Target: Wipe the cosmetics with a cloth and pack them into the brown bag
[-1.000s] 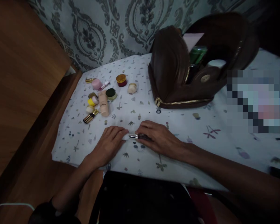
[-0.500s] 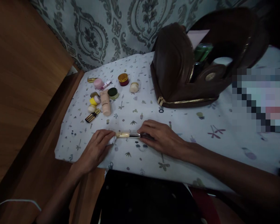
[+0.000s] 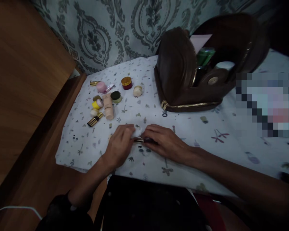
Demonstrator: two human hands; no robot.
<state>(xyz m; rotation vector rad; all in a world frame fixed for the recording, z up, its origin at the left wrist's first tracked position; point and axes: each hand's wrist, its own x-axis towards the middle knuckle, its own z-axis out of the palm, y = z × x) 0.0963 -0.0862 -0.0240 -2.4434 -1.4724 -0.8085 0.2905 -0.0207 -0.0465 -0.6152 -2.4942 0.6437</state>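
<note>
Low over the patterned cloth, a makeup brush [image 3: 139, 140] lies crosswise between my two hands. My right hand [image 3: 165, 141] is closed around its dark bristle end. Closed over the brush handle is my left hand [image 3: 119, 145], pressing a white tissue [image 3: 137, 131] against it close to the right fingertips. Most of the pale handle is hidden under the left hand; a bit of the metal collar shows between the hands. Nearest beyond the left hand are a black-and-gold lipstick [image 3: 95, 120] and a beige tube [image 3: 108, 107].
Several small jars, including a red one with a gold lid [image 3: 126, 83] and a green one with a dark lid [image 3: 116, 96], stand at the left. A brown cosmetic bag [image 3: 180, 73] gapes unzipped at the back right. A blurred-out item [image 3: 269, 106] lies far right.
My left hand has slid right along the brush with the tissue, from the handle's end to the metal collar. My right hand has stayed at the bristle end.
</note>
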